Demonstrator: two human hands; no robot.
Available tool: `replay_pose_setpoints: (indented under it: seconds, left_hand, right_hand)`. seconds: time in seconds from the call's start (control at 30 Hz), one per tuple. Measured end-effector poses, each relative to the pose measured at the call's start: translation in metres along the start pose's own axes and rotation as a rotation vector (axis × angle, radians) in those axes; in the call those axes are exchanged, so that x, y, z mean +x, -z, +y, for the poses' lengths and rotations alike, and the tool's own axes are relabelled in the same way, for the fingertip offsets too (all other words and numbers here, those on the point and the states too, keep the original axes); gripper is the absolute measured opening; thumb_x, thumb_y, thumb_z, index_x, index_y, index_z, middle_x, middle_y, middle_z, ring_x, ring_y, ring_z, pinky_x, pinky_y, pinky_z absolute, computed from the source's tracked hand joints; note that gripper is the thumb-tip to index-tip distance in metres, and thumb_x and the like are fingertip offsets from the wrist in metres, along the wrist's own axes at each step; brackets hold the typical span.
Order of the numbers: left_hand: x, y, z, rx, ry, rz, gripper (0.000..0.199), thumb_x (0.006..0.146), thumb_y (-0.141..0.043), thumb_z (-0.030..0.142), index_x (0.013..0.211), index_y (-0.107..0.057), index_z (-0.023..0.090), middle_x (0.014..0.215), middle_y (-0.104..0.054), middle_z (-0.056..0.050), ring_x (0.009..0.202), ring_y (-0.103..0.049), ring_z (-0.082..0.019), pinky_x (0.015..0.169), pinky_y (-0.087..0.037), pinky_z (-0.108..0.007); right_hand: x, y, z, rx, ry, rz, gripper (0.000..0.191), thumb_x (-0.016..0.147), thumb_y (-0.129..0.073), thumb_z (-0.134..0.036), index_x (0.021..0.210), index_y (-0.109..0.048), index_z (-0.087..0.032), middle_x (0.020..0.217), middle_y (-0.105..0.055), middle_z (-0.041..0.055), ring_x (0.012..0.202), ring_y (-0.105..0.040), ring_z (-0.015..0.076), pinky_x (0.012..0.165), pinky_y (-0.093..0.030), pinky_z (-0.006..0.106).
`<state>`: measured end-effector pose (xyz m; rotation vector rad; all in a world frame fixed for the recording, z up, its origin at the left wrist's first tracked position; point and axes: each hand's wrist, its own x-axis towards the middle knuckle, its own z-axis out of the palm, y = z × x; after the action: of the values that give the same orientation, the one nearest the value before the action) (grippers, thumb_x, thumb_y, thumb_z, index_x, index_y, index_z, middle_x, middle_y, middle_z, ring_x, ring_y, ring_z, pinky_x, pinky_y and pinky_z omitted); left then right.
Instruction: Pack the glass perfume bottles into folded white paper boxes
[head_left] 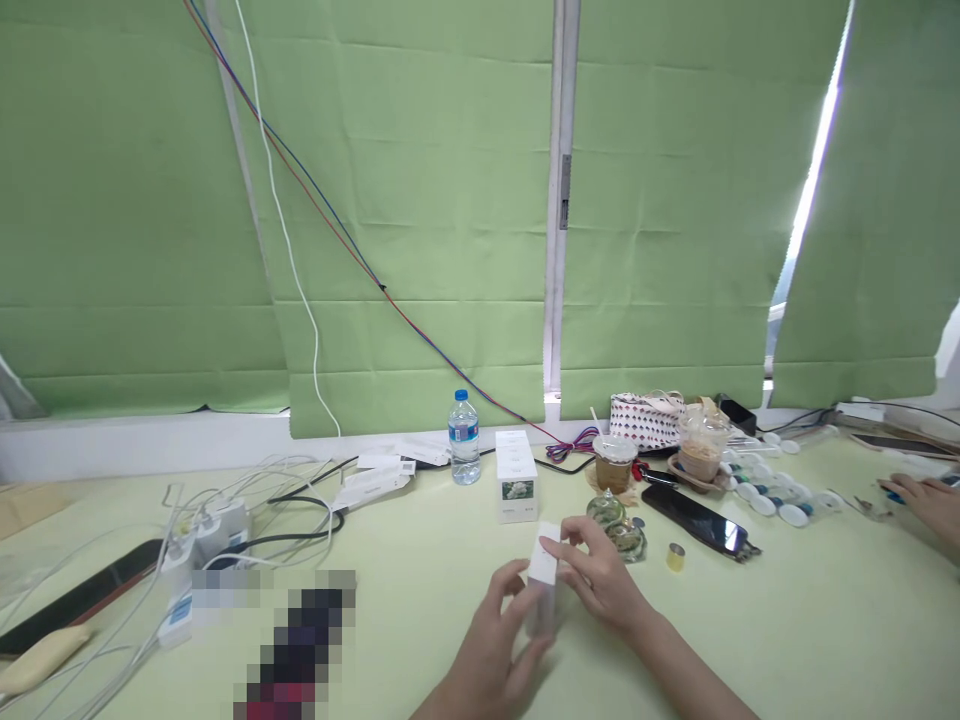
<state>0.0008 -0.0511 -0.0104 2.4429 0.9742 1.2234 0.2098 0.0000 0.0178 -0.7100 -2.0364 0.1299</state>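
Note:
A small white box (pixel 544 560) stands upright between my two hands, above the near middle of the table. My left hand (pixel 499 635) grips its lower left side, thumb and fingers around it. The fingers of my right hand (pixel 596 570) close on its upper right side, near the top. The lower part of the box is slightly blurred. Just behind it is a row of similar white boxes (pixel 517 460), the front one with a flower picture. Clear packets (pixel 619 525) with greenish contents lie right beside my right hand, and a small gold cap (pixel 676 557) stands farther right.
A water bottle (pixel 464 440) stands behind. At the right are a drink cup (pixel 614 462), a dark phone (pixel 694 520) and several small white-capped containers (pixel 780 505). Another person's hand (pixel 926 500) reaches in there. Tangled cables and power strips (pixel 214 530) cover the left.

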Motion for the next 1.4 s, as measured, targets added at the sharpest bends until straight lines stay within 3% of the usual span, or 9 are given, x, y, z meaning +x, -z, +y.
replay_pose_setpoints:
  seconds: [0.1,0.2,0.4,0.63,0.77,1.07,1.17,1.27,1.4]
  left_hand:
    - [-0.002,-0.007,0.008,-0.065,-0.199,-0.126,0.068,0.078,-0.06,0.016,0.139,-0.033,0.027,0.139,-0.039,-0.018,0.123,-0.048,-0.032,0.097,-0.047,-0.046]
    - [0.0,-0.014,0.01,-0.079,-0.254,-0.049,0.06,0.079,-0.054,0.011,0.134,-0.035,0.026,0.131,-0.045,-0.017,0.126,-0.045,-0.03,0.099,-0.045,-0.045]
    - [0.01,-0.003,-0.008,-0.028,0.263,0.333,0.03,0.085,-0.051,0.016,0.114,-0.046,0.023,0.117,-0.051,-0.012,0.097,-0.057,-0.024,0.085,-0.049,-0.043]
    - [0.021,0.004,-0.023,-0.349,0.399,0.099,0.075,0.081,-0.062,0.025,0.143,-0.021,0.027,0.145,-0.037,-0.011,0.13,-0.04,-0.028,0.108,-0.032,-0.05]
    - [0.02,0.003,-0.019,-0.479,0.416,-0.028,0.07,0.082,-0.055,0.016,0.143,-0.025,0.031,0.138,-0.047,-0.007,0.116,-0.054,-0.023,0.097,-0.046,-0.042]
    - [0.02,0.0,-0.019,-0.357,0.422,0.031,0.064,0.073,-0.047,0.003,0.131,-0.041,0.028,0.114,-0.06,-0.005,0.093,-0.057,-0.019,0.088,-0.05,-0.037]
    - [0.018,-0.004,-0.021,-0.362,0.419,0.036,0.065,0.073,-0.048,0.004,0.132,-0.04,0.028,0.119,-0.058,-0.004,0.091,-0.056,-0.018,0.086,-0.05,-0.037]
    - [0.018,-0.005,-0.025,-0.363,0.417,0.055,0.068,0.074,-0.047,0.005,0.136,-0.036,0.03,0.125,-0.055,-0.004,0.094,-0.056,-0.018,0.089,-0.048,-0.037]
    - [0.024,-0.008,-0.038,-0.372,0.462,0.158,0.072,0.075,-0.046,0.006,0.141,-0.029,0.03,0.125,-0.052,-0.006,0.102,-0.057,-0.02,0.092,-0.046,-0.038]
  right_hand:
    - [-0.002,0.002,-0.005,0.128,-0.008,-0.083,0.05,0.087,-0.05,-0.05,0.132,-0.055,-0.028,0.116,-0.056,0.0119,0.097,-0.057,0.0281,0.083,-0.049,0.041]
    - [-0.003,0.0,-0.004,0.165,-0.08,-0.104,0.049,0.084,-0.058,-0.045,0.13,-0.055,-0.03,0.129,-0.051,0.0106,0.101,-0.059,0.0279,0.088,-0.048,0.039]
    - [-0.003,0.0,0.012,0.202,-0.185,-0.101,0.034,0.092,-0.048,-0.035,0.124,-0.06,-0.033,0.119,-0.056,0.0083,0.107,-0.059,0.0239,0.092,-0.047,0.035]
    - [-0.004,-0.007,0.015,0.348,-0.283,-0.044,0.034,0.097,-0.036,-0.037,0.115,-0.065,-0.034,0.128,-0.055,0.0051,0.12,-0.052,0.0222,0.098,-0.044,0.035]
    - [-0.008,-0.014,0.016,0.334,-0.214,-0.014,0.034,0.097,-0.036,-0.036,0.123,-0.058,-0.032,0.127,-0.056,0.0062,0.121,-0.051,0.0219,0.101,-0.042,0.037]
    - [-0.011,-0.018,0.014,0.203,-0.193,-0.003,0.034,0.098,-0.03,-0.028,0.119,-0.058,-0.031,0.13,-0.052,0.0073,0.119,-0.053,0.021,0.097,-0.047,0.036]
    - [-0.019,-0.026,0.009,0.161,-0.24,-0.036,0.035,0.094,-0.041,-0.026,0.128,-0.048,-0.031,0.136,-0.044,0.0071,0.125,-0.047,0.0219,0.1,-0.044,0.036]
    - [-0.026,-0.041,0.009,0.161,-0.331,-0.05,0.066,0.084,-0.051,-0.02,0.143,-0.022,-0.03,0.145,-0.035,0.0084,0.129,-0.043,0.0225,0.103,-0.042,0.039]
    - [-0.023,-0.059,0.015,0.168,-0.482,-0.099,0.081,0.08,-0.046,-0.012,0.147,-0.004,-0.03,0.139,-0.044,0.0067,0.123,-0.05,0.0202,0.1,-0.043,0.039]
